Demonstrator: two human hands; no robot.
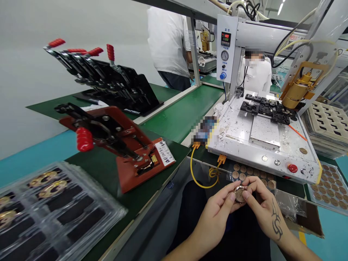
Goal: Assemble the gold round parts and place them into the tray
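A small round watch case (pixel 239 194) with a shiny gold rim and a brown disc on its face is held up between both hands. My left hand (pixel 217 214) pinches its left side with thumb and fingers. My right hand (pixel 262 203) grips the right side, its thumb pressed on the brown disc. Just beyond the hands lies a sheet of round brown stickers (pixel 248 172), partly hidden by my fingers. The underside of the case cannot be seen.
A white press machine (pixel 239 145) with a brass heating head (pixel 295 92) stands ahead. To the left are a red-brown toggle clamp fixture (pixel 127 177), black clamps (pixel 136 88) and plastic trays (pixel 89 214) with gold parts. A yellow cable (pixel 191 170) hangs nearby. Two people stand beyond.
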